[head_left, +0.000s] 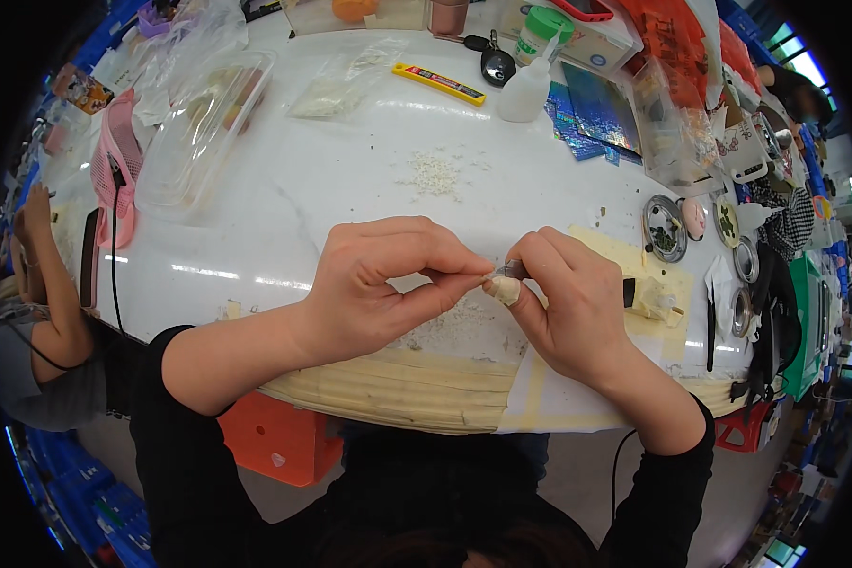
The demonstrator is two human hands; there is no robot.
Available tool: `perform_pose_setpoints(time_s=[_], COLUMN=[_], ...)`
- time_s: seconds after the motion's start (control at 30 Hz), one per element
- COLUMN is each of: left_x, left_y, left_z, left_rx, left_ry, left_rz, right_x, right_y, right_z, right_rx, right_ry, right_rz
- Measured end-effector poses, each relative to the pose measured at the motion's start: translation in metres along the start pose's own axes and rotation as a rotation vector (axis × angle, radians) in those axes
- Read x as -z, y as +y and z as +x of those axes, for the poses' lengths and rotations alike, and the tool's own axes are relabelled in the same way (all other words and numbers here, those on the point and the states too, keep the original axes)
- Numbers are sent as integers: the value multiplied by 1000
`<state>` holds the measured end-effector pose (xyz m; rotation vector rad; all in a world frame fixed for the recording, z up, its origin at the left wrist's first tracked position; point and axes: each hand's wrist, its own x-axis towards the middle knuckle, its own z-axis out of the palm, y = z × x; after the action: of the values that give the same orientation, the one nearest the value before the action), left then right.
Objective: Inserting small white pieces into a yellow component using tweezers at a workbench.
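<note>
My left hand (383, 279) is closed in a pinch, thumb and forefinger tips together. My right hand (573, 298) is closed too, its fingertips meeting the left ones. Between them shows a tiny greyish piece (511, 269), too small to name. Pale tape (505, 290) wraps the tip of my right thumb. Both hands hover over the near part of the white table (256, 204). Beyond them lies a loose heap of tiny white bits (434, 174). More white crumbs (450, 327) are scattered under and between my hands.
A yellow utility knife (438, 83), car key (497, 64) and white squeeze bottle (525, 93) lie toward the back. On the left stands a clear plastic container (204, 133). Small metal dishes (665, 227) sit at right. Another person's arm (52, 275) is at far left.
</note>
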<state>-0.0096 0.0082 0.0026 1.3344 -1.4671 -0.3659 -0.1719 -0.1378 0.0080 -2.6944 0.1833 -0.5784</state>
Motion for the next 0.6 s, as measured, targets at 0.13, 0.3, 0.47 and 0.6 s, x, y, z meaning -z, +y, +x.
perform_pose_setpoints(time_s=[0.13,0.3,0.47,0.6], left_x=[0,-1,0,-1], left_y=[0,-1,1,-1], left_z=[1,0,0,0], left_rx=[-8,-17,-29,-51], left_ry=[0,-3,-9,1], left_rz=[-3,-5,4,8], right_x=[1,0,0,0], right_y=[0,1,2,3], right_z=[0,0,1,0], right_rx=[1,19,46,50], right_ry=[0,-4,2,7], right_rz=[4,23,52,56])
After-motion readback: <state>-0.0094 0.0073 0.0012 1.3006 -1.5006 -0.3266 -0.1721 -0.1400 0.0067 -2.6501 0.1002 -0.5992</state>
